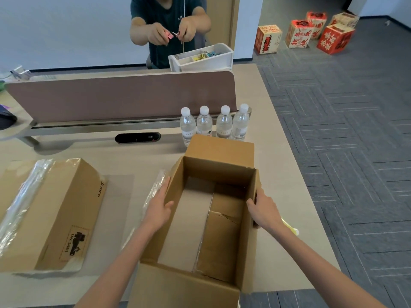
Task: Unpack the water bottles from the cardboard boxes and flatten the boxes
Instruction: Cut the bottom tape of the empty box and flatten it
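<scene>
A pale beige desk [138, 161] stands in an office with grey patterned carpet [344, 130], and a brown divider panel [120, 96] runs across the desk's far side. In the middle, near the front edge, sits the open box [219, 170], its flaps up and its inside bare down to the bottom seam. The left hand [159, 207] grips the left wall with the thumb hooked over the rim and the fingers outside. The right hand [264, 210] holds the right wall the same way.

Just behind the box's far flap, four water bottles [204, 124] stand upright in a row against the divider, their bases partly hidden by the flap. To the left lies a closed box [55, 210] with shiny tape along its top. A crumpled clear strip [155, 192] lies beside the left hand. A black cable port [138, 137] is set into the desk.

Beyond the divider, a person [171, 18] handles small clips above a white organiser tray [206, 60]. Red and cream printed boxes [302, 34] stand on the carpet far off.
</scene>
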